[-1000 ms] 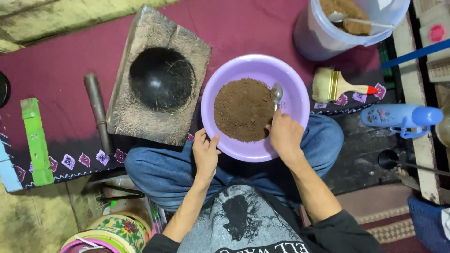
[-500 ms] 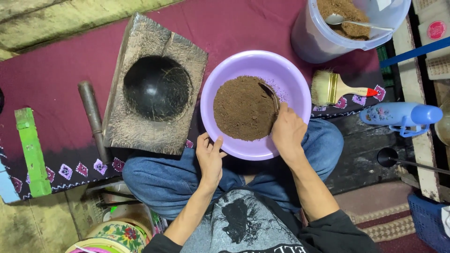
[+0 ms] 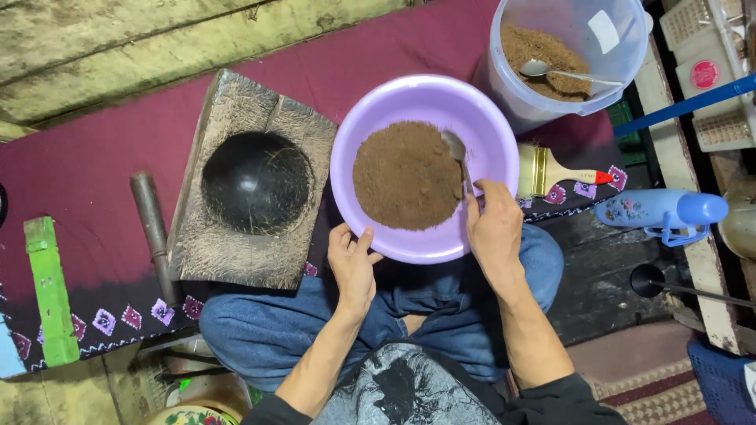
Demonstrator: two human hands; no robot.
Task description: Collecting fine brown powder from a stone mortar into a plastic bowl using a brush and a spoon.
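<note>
A purple plastic basin rests on my lap, holding a mound of brown powder. My right hand grips a metal spoon whose bowl lies at the right edge of the powder. My left hand steadies the basin's near rim from below, fingers curled against it.
A stone block with a black round hollow lies to the left, a dark pestle beside it. A clear bucket of brown powder with another spoon stands at the back right. A paintbrush, blue bottle and green bar lie around.
My right hand has shifted along the basin's right side and the spoon now dips at the powder's edge. The view has moved in closer; my left hand stays on the rim.
</note>
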